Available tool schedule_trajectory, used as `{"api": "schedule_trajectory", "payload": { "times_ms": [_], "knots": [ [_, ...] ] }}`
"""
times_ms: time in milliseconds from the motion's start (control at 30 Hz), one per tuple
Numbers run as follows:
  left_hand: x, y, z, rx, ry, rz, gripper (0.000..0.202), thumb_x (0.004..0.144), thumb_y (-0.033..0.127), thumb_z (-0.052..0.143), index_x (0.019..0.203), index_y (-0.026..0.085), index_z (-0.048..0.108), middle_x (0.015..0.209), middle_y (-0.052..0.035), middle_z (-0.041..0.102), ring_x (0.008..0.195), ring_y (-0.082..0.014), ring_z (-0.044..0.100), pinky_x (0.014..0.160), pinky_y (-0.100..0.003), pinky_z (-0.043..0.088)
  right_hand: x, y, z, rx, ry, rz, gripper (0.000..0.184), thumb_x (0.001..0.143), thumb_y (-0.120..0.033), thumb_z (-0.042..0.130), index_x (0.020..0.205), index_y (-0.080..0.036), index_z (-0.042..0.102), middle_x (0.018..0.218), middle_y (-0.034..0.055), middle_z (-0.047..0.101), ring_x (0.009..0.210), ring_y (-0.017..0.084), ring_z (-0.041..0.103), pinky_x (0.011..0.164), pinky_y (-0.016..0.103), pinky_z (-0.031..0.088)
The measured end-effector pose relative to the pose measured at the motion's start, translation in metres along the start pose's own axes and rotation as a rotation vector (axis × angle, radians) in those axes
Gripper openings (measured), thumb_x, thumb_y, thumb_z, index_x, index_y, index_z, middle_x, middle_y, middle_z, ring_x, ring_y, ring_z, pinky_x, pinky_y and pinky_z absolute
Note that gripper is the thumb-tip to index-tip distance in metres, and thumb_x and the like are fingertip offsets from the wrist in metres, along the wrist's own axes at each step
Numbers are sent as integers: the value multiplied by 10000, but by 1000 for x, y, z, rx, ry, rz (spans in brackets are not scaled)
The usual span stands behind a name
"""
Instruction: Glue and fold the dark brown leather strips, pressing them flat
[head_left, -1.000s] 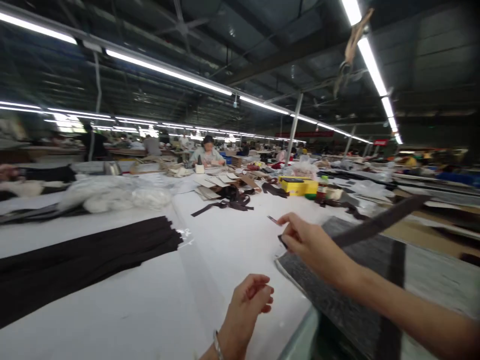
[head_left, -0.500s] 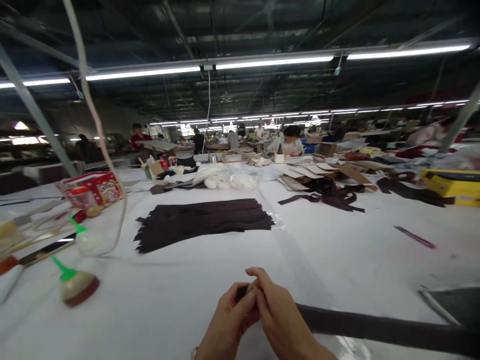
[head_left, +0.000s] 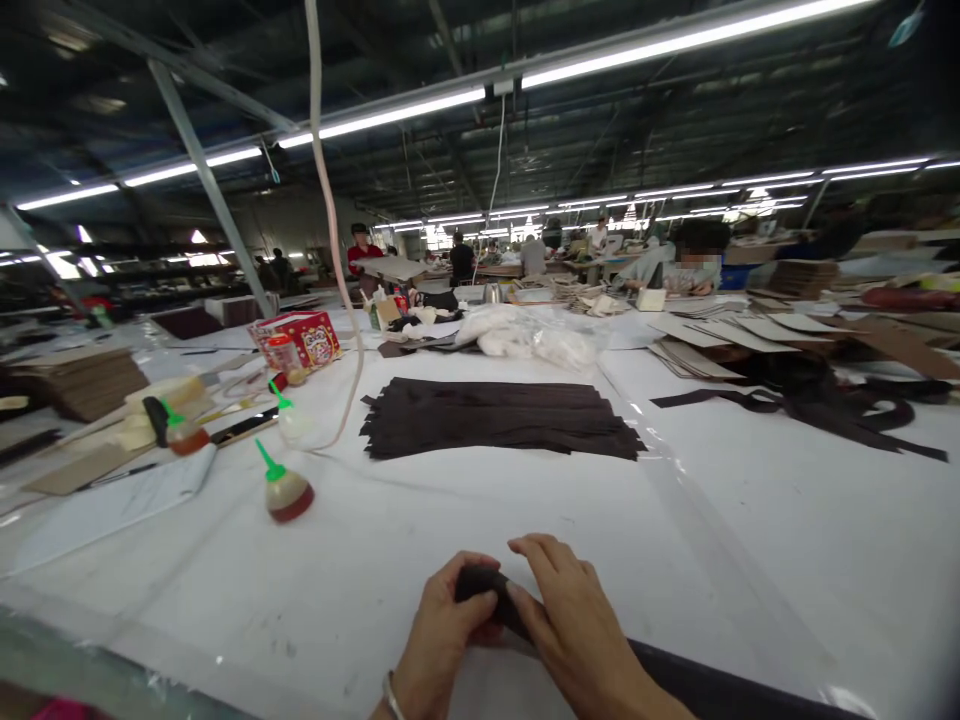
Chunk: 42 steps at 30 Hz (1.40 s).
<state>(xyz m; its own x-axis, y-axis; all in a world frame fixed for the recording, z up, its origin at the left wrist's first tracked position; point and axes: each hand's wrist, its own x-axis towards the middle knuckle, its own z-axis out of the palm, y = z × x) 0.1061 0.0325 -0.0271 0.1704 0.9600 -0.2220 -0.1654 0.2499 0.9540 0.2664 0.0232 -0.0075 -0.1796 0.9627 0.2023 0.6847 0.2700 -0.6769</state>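
A long dark brown strip (head_left: 690, 672) runs from the lower right to my two hands, close to the front of the white table (head_left: 420, 520). My left hand (head_left: 450, 610) pinches the strip's end between thumb and fingers. My right hand (head_left: 574, 610) grips it just to the right, thumb pressed on top and the other fingers raised and stretched forward. Beyond both hands lies a row of similar dark strips (head_left: 495, 418), laid side by side in a flat pile.
To the left stand squeeze bottles with green nozzles, one (head_left: 287, 495) nearest. A red box (head_left: 307, 340), papers (head_left: 120, 505) and a hanging hose (head_left: 330, 190) are behind. Cardboard sheets (head_left: 720, 335) and loose strips (head_left: 825, 405) lie right. A co-worker (head_left: 682, 260) sits across.
My view has swung left, so the table's things appear farther right. My hands have drawn slightly apart, and more of the strip's end shows between them.
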Motion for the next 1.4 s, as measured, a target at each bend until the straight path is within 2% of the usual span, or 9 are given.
{"api": "schedule_trajectory", "payload": {
  "times_ms": [200, 333, 467, 767, 867, 967, 1033, 1133, 1400],
  "knots": [
    [7, -5, -19, 99, 74, 58, 648, 605, 258, 686, 1214, 170, 481, 625, 55, 562, 539, -106, 510, 524, -219, 422, 11, 0, 4, 177, -293, 204, 223, 747, -135, 536, 935, -203, 633, 693, -23, 623, 660, 154, 547, 593, 251, 341],
    [8, 1, -29, 132, 99, 97, 556, 636, 256, 662, 1160, 145, 510, 662, 34, 590, 576, -101, 508, 543, -211, 405, 14, -2, 5, 204, -308, 167, 111, 742, -131, 532, 769, -179, 628, 711, -8, 628, 682, 146, 535, 597, 237, 321],
    [4, 8, -35, 164, 131, 141, 487, 620, 233, 676, 1078, 131, 546, 608, 47, 573, 555, -94, 482, 536, -207, 389, 21, -4, 11, 161, -299, 115, 115, 747, -153, 536, 811, -188, 624, 780, -1, 646, 728, 153, 546, 627, 236, 324],
    [-12, 0, -64, 221, 281, 106, 614, 674, 332, 632, 1214, 126, 423, 738, -26, 664, 660, -171, 601, 570, -259, 482, 39, -33, 59, 22, -315, 26, 194, 760, -123, 511, 902, -206, 613, 896, 6, 666, 825, 171, 576, 684, 257, 325],
    [-21, 0, -83, 361, 366, 142, 559, 735, 334, 572, 1232, 128, 420, 816, -53, 665, 720, -199, 623, 598, -303, 521, 43, -39, 72, -24, -322, -15, 223, 772, -99, 502, 939, -198, 611, 957, 26, 651, 896, 202, 557, 761, 300, 317],
    [-33, 1, -96, 694, 516, 347, 391, 844, 295, 491, 1216, 173, 485, 1033, -96, 648, 843, -209, 632, 707, -361, 550, 49, -41, 81, -67, -331, -74, 231, 806, -94, 490, 974, -199, 610, 1006, 35, 624, 965, 219, 529, 828, 336, 295],
    [-39, 1, -100, 987, 458, 584, 319, 894, 220, 440, 1199, 207, 534, 1157, -93, 617, 992, -212, 608, 834, -389, 538, 53, -40, 85, -88, -339, -103, 237, 817, -91, 484, 988, -200, 608, 1018, 36, 612, 980, 221, 519, 836, 343, 291],
    [-43, 0, -102, 1361, 166, 808, 362, 892, 131, 439, 1226, 213, 551, 1204, -77, 624, 1091, -226, 579, 915, -410, 523, 58, -39, 88, -110, -344, -136, 252, 830, -84, 468, 1007, -201, 603, 1033, 37, 603, 995, 220, 508, 838, 348, 290],
    [-38, 0, -112, 1632, 30, 715, 388, 864, 137, 532, 1252, 148, 523, 1298, -85, 583, 1149, -261, 552, 953, -443, 514, 58, -38, 95, -114, -285, -171, 308, 835, -37, 429, 1020, -209, 605, 1026, 44, 593, 975, 213, 495, 843, 343, 304]
  ]
}}
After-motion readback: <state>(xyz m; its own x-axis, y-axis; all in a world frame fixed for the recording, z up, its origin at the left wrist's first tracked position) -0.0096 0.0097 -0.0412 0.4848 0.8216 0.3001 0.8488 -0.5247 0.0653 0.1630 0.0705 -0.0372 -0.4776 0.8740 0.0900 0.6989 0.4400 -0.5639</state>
